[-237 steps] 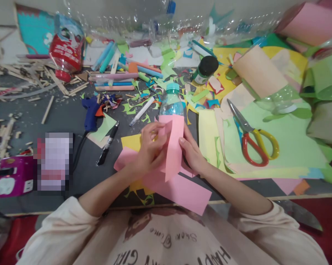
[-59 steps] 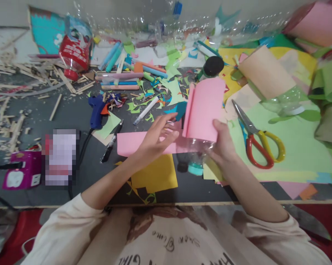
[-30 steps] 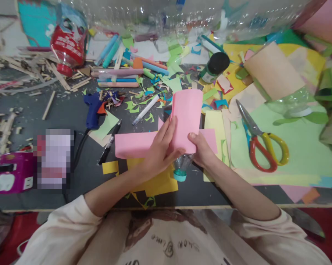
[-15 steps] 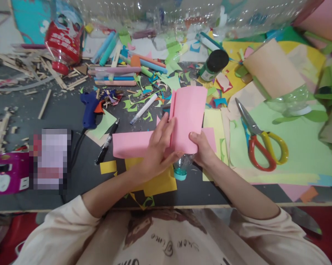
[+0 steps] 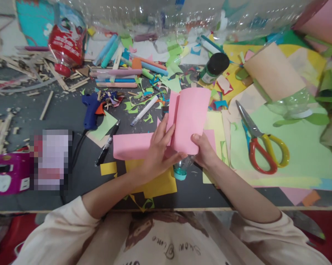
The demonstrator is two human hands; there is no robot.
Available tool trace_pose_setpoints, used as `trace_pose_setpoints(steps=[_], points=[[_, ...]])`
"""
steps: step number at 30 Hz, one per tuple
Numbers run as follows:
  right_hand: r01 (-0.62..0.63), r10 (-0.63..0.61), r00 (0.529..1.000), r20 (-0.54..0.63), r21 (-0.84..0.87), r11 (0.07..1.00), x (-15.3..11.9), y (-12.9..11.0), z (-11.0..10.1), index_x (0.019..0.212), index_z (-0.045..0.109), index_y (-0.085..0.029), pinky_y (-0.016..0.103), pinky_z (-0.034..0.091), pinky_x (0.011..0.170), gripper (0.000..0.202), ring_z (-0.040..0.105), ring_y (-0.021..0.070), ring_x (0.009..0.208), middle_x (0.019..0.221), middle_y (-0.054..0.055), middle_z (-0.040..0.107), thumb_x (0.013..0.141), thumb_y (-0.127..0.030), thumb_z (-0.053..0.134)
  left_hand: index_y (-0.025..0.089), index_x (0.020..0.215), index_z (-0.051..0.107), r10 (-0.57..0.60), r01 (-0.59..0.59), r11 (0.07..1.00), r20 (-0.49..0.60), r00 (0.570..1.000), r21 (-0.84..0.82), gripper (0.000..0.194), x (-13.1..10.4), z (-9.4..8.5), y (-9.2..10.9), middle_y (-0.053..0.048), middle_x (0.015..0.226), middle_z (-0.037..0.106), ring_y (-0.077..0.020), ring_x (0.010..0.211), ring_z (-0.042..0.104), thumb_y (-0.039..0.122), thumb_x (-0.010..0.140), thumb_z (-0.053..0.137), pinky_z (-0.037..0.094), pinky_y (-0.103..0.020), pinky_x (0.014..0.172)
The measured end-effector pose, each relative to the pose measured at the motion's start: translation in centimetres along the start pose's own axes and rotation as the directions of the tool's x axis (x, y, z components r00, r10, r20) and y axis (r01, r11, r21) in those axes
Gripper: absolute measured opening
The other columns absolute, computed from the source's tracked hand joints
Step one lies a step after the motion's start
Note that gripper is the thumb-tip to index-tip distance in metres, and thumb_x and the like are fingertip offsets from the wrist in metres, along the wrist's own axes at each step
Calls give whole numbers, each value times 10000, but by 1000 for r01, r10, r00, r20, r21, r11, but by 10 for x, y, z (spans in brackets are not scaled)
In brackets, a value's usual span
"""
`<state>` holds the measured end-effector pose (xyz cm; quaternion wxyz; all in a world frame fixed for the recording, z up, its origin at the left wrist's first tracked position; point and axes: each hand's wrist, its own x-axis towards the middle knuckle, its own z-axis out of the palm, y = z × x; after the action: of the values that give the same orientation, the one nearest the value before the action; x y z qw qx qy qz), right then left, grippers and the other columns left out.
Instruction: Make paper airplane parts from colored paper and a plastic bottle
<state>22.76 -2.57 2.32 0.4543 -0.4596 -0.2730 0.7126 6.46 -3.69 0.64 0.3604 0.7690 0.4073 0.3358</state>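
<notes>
Pink paper (image 5: 192,117) is curved around a clear plastic bottle, whose neck and teal cap (image 5: 180,173) stick out toward me. My right hand (image 5: 206,151) grips the wrapped bottle from the right, thumb pressed on the paper near its lower end. On the other side my left hand (image 5: 161,147) lies with fingers stretched out, touching the paper's left side. A loose flap (image 5: 173,105) of the pink paper stands apart from the roll there. Beneath my hands lies a flat pink strip (image 5: 131,145), with yellow paper (image 5: 157,182) nearer me.
Scissors (image 5: 256,136) lie on green paper at right, near a paper-wrapped bottle (image 5: 274,70). A dark-capped jar (image 5: 215,68) stands behind. At left are a blue glue gun (image 5: 91,110), a black pen (image 5: 107,143), a phone (image 5: 52,158) and wood sticks (image 5: 46,105). Paper scraps and markers cover the back.
The gap between the pink flap and the rolled part has widened a little, and the roll has shifted slightly right. Both hands keep nearly the same place.
</notes>
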Motion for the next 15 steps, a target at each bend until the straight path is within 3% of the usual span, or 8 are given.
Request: trace_pose_setpoints(steps=[5,9,15], points=[[-12,12,1000,-22,-1,1000,1,1,-2,1154,614,-217,467,584,769,804,703,302,844,921,85,735,491,-629,806,335,1525,221,-66,67,997,18,998,-34,807,2,1,-1,-110,1658,-17,-336,1528,29,663,849,514,170,-576,1211],[-15,15,1000,-23,2,1000,1,1,-2,1157,605,-228,463,584,762,813,700,305,837,909,84,734,477,-621,815,259,1491,326,-103,104,994,17,995,-31,837,5,0,2,-145,1652,27,-350,1526,19,703,811,529,145,-574,1218],[4,-4,1000,-11,6,1000,0,2,-1,1166,593,-236,446,581,765,779,704,295,862,944,74,736,513,-608,800,274,1514,285,-105,105,994,50,993,-7,841,4,-2,3,-138,1650,-75,-361,1523,-40,717,828,483,116,-594,1208]])
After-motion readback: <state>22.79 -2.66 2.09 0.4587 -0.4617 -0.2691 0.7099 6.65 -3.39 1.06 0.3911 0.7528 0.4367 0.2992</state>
